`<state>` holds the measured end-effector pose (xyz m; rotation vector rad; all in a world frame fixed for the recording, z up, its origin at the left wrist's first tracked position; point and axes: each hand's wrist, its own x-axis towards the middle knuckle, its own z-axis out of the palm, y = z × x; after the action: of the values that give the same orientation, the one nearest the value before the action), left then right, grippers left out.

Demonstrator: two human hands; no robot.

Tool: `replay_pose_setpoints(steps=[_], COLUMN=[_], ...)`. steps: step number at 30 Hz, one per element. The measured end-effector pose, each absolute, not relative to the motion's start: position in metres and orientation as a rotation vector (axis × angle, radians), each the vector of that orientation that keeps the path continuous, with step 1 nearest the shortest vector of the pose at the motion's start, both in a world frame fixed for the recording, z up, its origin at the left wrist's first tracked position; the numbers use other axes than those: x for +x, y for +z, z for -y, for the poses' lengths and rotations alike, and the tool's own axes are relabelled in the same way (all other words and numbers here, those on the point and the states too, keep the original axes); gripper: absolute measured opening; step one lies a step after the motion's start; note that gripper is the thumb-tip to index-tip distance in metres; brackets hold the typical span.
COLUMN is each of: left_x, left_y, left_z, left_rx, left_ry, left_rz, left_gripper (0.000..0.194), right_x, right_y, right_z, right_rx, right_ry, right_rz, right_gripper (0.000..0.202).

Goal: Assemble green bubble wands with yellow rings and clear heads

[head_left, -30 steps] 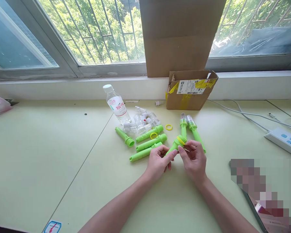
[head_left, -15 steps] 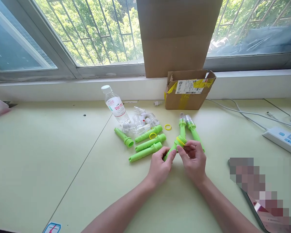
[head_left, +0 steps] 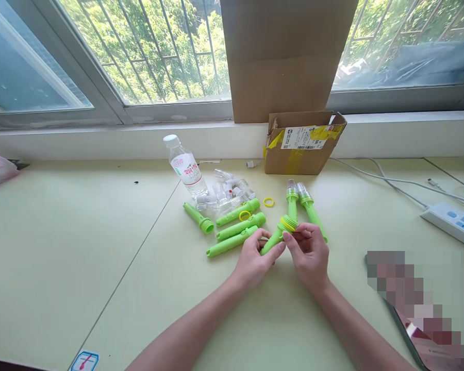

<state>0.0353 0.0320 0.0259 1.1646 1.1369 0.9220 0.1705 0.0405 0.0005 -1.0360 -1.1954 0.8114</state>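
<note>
A green threaded tube is tilted between my hands, its threaded end up and to the right. My left hand is closed around its lower part. At the threaded end, the fingers of my right hand pinch the tube beside a yellow ring that sits around it. Behind my right hand lie two green tubes with clear caps. Several bare green tubes lie left of my hands, with one loose yellow ring on the table and another resting on the tubes.
Clear plastic caps are heaped beside a water bottle. An open cardboard box stands at the back by the window. A power strip with white cables lies at right, above a partly blurred phone.
My left hand has shifted slightly down along the green tube, and its thumb has moved a little away from my right hand. The whole view has shifted slightly.
</note>
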Motion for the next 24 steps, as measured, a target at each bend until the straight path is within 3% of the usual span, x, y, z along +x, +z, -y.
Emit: replay_pose_setpoints(steps=[24], left_x=[0.0367], left_y=[0.024], left_z=[-0.0325], left_rx=[1.267], left_ry=[0.968], left_rz=[-1.116], left_gripper=[0.039], right_x=[0.1711], right_y=[-0.0046], right_z=[-0.0437], right_rx=[-1.062], right_ry=[0.796], right_rz=[1.217], right_gripper=[0.021])
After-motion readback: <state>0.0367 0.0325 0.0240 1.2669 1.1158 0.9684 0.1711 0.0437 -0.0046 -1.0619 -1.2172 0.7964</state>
